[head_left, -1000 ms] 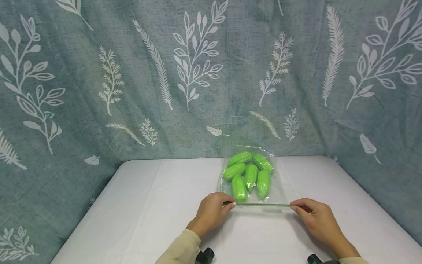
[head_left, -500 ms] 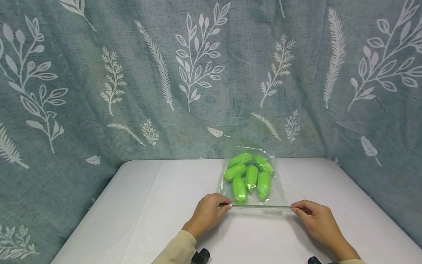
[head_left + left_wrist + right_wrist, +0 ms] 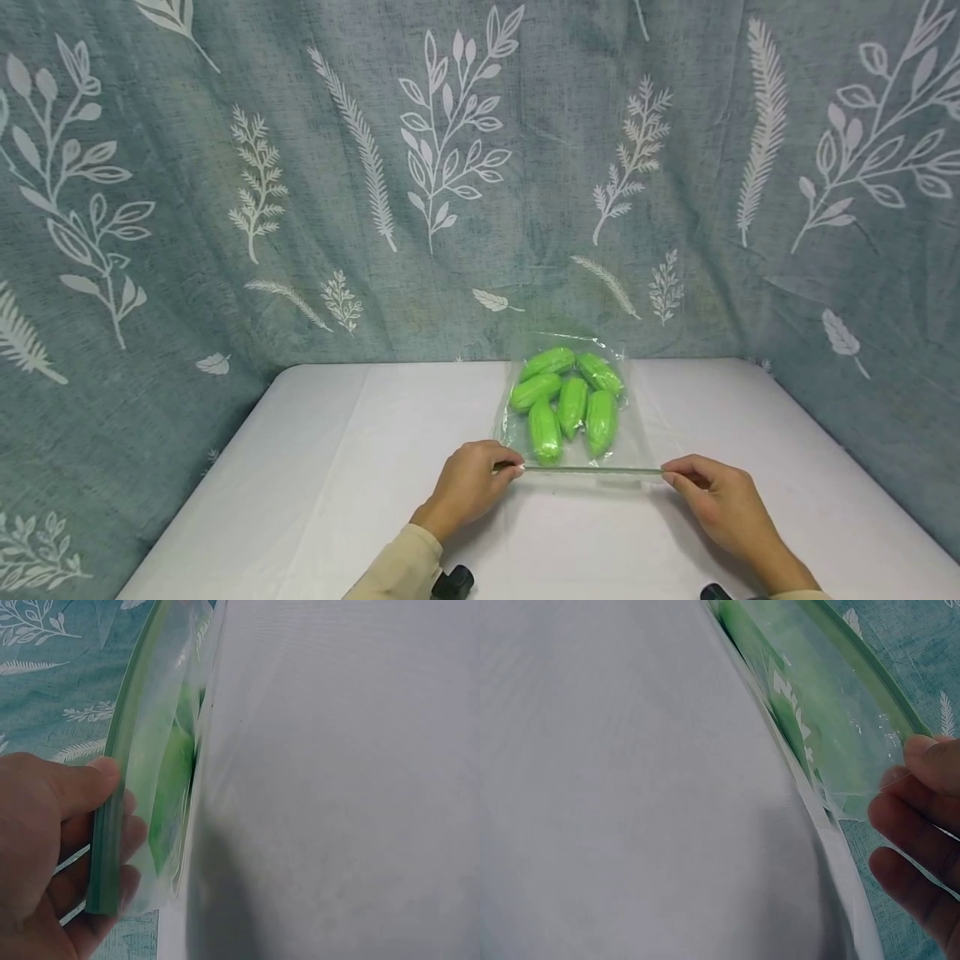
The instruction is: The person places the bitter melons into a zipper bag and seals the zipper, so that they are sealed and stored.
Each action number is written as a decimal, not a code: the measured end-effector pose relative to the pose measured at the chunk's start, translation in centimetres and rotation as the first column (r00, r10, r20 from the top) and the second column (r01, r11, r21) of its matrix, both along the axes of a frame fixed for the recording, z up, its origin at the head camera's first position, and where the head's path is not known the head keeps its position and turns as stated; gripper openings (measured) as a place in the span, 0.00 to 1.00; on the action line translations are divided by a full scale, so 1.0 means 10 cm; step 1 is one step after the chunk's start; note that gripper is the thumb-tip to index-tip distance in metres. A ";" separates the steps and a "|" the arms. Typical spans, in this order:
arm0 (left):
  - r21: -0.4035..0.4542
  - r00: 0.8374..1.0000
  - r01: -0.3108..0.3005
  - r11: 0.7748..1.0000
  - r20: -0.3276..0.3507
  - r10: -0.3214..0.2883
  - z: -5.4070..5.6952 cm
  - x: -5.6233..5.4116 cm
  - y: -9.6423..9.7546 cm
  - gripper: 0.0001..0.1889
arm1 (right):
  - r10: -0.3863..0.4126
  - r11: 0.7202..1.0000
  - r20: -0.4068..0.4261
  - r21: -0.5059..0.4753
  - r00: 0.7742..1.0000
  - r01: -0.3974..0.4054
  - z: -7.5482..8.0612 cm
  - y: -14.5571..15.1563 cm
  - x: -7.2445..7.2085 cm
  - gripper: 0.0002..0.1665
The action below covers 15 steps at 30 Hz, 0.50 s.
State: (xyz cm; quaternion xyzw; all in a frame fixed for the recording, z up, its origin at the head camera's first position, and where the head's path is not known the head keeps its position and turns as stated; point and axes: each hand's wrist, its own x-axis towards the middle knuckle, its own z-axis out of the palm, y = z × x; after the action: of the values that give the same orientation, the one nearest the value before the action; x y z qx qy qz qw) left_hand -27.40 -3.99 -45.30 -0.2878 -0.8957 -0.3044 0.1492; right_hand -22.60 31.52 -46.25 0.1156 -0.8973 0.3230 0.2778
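A clear zip bag lies on the white table, holding several bright green, ridged, cucumber-shaped pieces. Its green zip strip runs along the near edge, lifted a little and stretched straight between the hands. My left hand pinches the strip near its left end; in the left wrist view the thumb lies on one side of it and the fingers behind. At the other end, my right hand pinches the corner between thumb and forefinger. In the right wrist view the lower fingers are spread loosely below.
The white-covered table reaches back to a blue-green curtain with white leaf prints. Beyond the bag, the table's far edge is close. Black devices sit by both wrists at the bottom of the head view.
My left hand has slid slightly left along the zip strip, baring a bit more of it. The right hand keeps its place, and the green pieces lie as before.
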 end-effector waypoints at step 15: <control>-0.039 0.999 -0.019 0.999 -0.029 0.018 0.00 0.00 -0.06 0.05 | -0.008 1.000 0.003 -0.005 1.000 0.008 0.00 0.01 -0.01 0.06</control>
State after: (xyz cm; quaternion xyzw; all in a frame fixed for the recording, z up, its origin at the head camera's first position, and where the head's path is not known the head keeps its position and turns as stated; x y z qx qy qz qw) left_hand -27.41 -4.61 -45.32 -0.2868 -0.9019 -0.2811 0.1590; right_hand -22.67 31.59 -46.22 0.1108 -0.8973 0.3244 0.2780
